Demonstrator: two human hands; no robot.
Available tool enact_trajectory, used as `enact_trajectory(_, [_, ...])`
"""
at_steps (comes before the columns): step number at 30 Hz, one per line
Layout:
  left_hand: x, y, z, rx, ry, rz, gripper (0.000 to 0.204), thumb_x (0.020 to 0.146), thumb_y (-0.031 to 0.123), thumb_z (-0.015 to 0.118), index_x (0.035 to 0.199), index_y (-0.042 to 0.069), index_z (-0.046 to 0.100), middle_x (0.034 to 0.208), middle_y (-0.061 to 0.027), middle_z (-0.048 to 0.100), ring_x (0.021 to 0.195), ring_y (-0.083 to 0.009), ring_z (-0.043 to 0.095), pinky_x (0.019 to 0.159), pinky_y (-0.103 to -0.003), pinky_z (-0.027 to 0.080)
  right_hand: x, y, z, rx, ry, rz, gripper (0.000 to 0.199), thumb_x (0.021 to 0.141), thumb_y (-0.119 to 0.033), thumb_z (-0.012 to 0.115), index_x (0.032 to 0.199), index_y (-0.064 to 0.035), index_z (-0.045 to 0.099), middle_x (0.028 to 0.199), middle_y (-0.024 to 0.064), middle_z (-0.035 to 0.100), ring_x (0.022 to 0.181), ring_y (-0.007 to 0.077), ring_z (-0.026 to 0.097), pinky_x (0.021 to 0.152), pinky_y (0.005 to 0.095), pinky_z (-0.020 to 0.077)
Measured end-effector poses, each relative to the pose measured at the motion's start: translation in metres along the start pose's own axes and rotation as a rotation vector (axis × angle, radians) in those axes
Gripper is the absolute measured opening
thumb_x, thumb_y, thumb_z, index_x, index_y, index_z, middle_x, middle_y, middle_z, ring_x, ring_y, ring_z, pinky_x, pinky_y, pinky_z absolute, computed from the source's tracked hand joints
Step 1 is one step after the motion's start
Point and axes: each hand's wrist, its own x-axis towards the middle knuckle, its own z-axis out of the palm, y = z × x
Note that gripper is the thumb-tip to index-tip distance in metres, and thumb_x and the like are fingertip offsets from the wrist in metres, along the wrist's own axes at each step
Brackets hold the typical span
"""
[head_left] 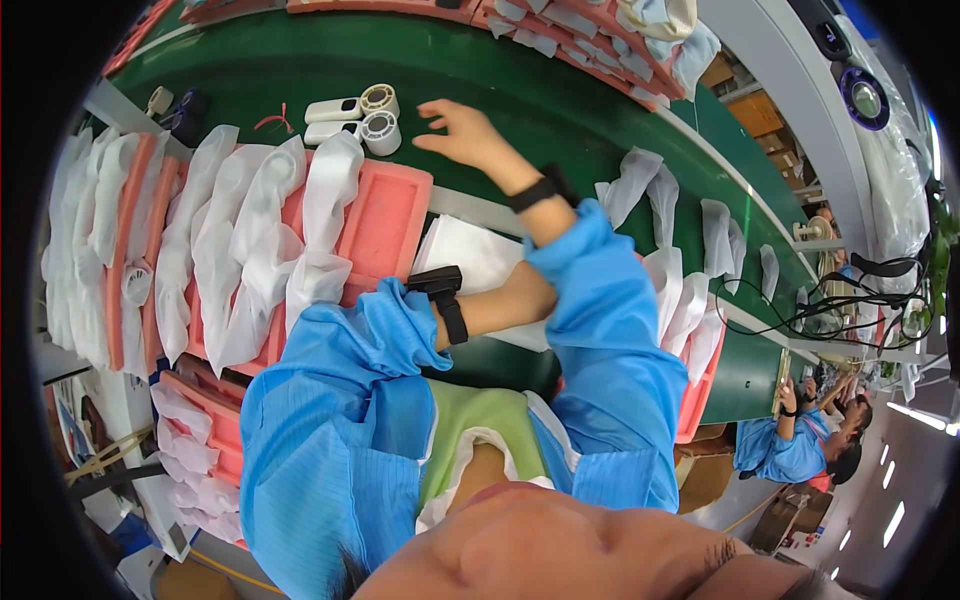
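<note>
My right hand (455, 133) is above the green belt, fingers loosely curved and apart, with nothing seen in it. Just left of it lie two white handheld fans side by side, a farther one (379, 98) and a nearer one (380, 132), with round heads toward my hand. My left hand (510, 300) reaches rightward beneath my right arm, over a stack of white sheets or bags (465, 250). Its fingers are hidden behind my right sleeve, so its grip does not show. Both wrists carry black bands.
A pink foam tray (385, 215) at left carries items in translucent white bags (265, 235). More bagged items (632, 185) lie on the green belt (540, 110) at right. A small red cord (275, 118) rests beyond the tray. Co-workers (790, 440) sit far right.
</note>
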Motion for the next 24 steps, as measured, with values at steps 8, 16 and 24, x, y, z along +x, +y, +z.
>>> enact_trajectory(8, [-0.016, -0.031, 0.043, -0.912, 0.167, -0.099, 0.042, 0.085, 0.031, 0.066, 0.12, 0.009, 0.058, 0.124, -0.0143, 0.058, 0.115, -0.0306, 0.054, 0.101, -0.043, 0.041, 0.027, -0.004, 0.091, 0.128, 0.152, 0.074, 0.059, 0.059, -0.03, 0.083, 0.107, -0.0017, 0.062, 0.105, 0.0194, 0.066, 0.094, 0.0333, 0.066, 0.083, 0.0395, 0.0528])
enact_trajectory(16, [0.016, 0.004, -0.032, -0.058, -0.006, -0.118, 0.032, 0.077, 0.026, 0.069, 0.106, 0.011, 0.066, 0.105, -0.0136, 0.066, 0.095, -0.0323, 0.063, 0.086, -0.044, 0.05, -0.036, -0.062, -0.073, -0.014, 0.383, 0.098, 0.064, 0.058, -0.028, 0.083, 0.11, 0.0013, 0.06, 0.097, 0.0149, 0.067, 0.087, 0.0243, 0.066, 0.078, 0.0337, 0.0528])
enact_trajectory(24, [0.059, -0.011, -0.102, -0.561, -0.057, -0.067, 0.013, 0.078, 0.016, 0.073, 0.082, 0.005, 0.067, 0.077, -0.0079, 0.068, 0.068, -0.0191, 0.063, 0.06, -0.031, 0.048, -0.206, -0.061, -0.187, 0.406, 0.781, 0.04, 0.066, 0.059, -0.033, 0.086, 0.108, 0.003, 0.059, 0.098, 0.0071, 0.063, 0.086, 0.0143, 0.06, 0.077, 0.0268, 0.0478])
